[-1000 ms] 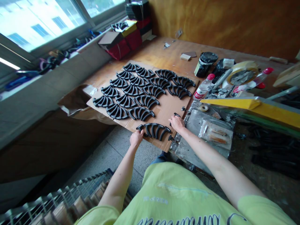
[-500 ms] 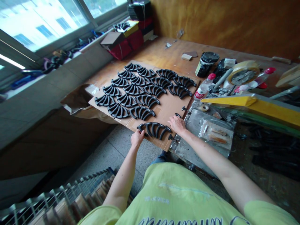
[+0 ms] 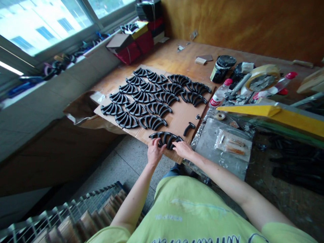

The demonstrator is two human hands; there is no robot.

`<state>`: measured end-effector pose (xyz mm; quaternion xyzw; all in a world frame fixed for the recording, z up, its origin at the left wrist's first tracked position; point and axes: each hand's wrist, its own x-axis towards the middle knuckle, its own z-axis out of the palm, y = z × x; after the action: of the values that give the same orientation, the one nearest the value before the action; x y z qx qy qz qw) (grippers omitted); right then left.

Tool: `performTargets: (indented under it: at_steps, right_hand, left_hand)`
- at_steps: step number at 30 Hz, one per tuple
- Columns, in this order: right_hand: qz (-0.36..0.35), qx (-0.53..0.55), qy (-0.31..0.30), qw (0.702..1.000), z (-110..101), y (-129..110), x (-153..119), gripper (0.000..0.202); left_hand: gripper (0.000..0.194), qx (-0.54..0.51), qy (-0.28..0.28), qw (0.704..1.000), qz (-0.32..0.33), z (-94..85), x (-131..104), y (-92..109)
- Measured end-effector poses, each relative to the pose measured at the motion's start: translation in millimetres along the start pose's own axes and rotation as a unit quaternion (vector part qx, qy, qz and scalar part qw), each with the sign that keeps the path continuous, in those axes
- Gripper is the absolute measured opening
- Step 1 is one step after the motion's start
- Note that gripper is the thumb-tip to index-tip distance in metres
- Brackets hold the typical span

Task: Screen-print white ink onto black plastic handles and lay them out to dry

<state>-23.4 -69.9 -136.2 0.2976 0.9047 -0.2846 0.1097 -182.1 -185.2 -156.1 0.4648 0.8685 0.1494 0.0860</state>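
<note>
Near the front edge of a cardboard sheet [image 3: 174, 123] lies a short row of black curved pieces [image 3: 165, 137], each with a short crosswise head, set side by side like a fan. My left hand [image 3: 155, 152] grips the left part of this row, its fingers bent over the pieces. From the right, my right hand [image 3: 183, 149] closes on the row's other end, and its fingertips partly cover the pieces there. One single black curved piece [image 3: 188, 129] lies apart, behind my right hand. Farther back, several similar fans of pieces [image 3: 152, 122] cover the cardboard.
At right stand a red-capped bottle [image 3: 219, 94], a dark-smeared can [image 3: 223, 69] and a large tape roll [image 3: 262, 81]. A yellow-edged board [image 3: 248, 109] juts in above the metal plate [image 3: 207, 141]. Red boxes [image 3: 128, 52] stand by the window; a wire rack [image 3: 63, 211] is at lower left.
My right hand has left the single piece near the cardboard's right edge and moved toward me to the row. My left hand has shifted right, onto the row.
</note>
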Motion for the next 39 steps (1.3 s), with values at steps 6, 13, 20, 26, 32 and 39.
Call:
performTargets:
  at_steps: [6,13,20,26,32,39]
  right_hand:
    - [0.020,0.004,0.004,1.000,1.2,-3.2,-1.6,0.039]
    - [-0.011,0.012,0.058,0.998,-10.5,-15.9,-12.1,0.035]
    - [0.047,-0.014,0.180,0.982,-83.9,23.4,30.4,0.039]
    - [0.175,-0.028,0.164,0.970,-131.7,94.1,65.5,0.050]
    - [0.233,0.001,0.078,0.969,-123.5,130.1,93.3,0.053]
    - [0.142,0.022,0.189,0.971,-108.0,118.0,56.1,0.040]
  left_hand:
    - [0.058,0.095,-0.054,0.994,0.004,24.2,-8.3,37.7]
    - [0.051,0.111,0.001,0.994,0.023,8.7,-3.2,38.0]
    - [0.047,0.090,0.041,0.992,0.073,-8.5,103.8,99.2]
    - [0.038,0.066,-0.071,0.991,0.097,23.0,190.2,172.3]
    - [0.034,0.065,-0.122,0.986,0.097,62.3,211.0,185.0]
    - [0.053,0.013,-0.043,0.982,0.183,67.4,193.3,151.7]
